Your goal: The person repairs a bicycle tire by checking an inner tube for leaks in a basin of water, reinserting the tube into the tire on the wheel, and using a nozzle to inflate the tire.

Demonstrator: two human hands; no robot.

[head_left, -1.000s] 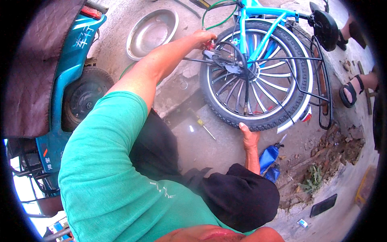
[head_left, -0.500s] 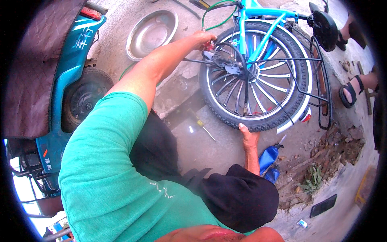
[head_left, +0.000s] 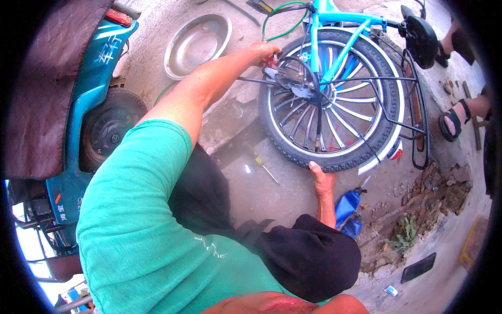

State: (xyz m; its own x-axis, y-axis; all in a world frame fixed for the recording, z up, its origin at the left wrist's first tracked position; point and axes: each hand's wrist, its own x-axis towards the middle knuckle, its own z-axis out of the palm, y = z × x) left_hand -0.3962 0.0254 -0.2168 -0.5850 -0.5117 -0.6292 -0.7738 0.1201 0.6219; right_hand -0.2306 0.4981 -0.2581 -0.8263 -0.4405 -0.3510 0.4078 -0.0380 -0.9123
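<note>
A light-blue bicycle (head_left: 316,48) leans over in front of me, with its rear wheel (head_left: 379,99) facing up at me. My left hand (head_left: 265,52) is closed at the wheel's upper left, beside the gear parts (head_left: 300,86). Something red shows at its fingers, but I cannot make out what it holds. Down at the near edge of the wheel, my right hand (head_left: 324,183) grips the black tyre (head_left: 293,157), thumb on top and fingers hidden underneath. A screwdriver (head_left: 260,161) with a yellow handle lies on the ground to the left of the wheel.
A metal basin (head_left: 172,55) stands at far left, near a teal vehicle (head_left: 73,157) with a wheel. A blue bag (head_left: 346,206) lies beside my right forearm. A phone-like black slab (head_left: 418,268) rests at lower right. Another person's sandalled foot (head_left: 454,121) is at right.
Both hands stay in the same places on the bicycle. The view has shifted very slightly; nothing else visibly moves.
</note>
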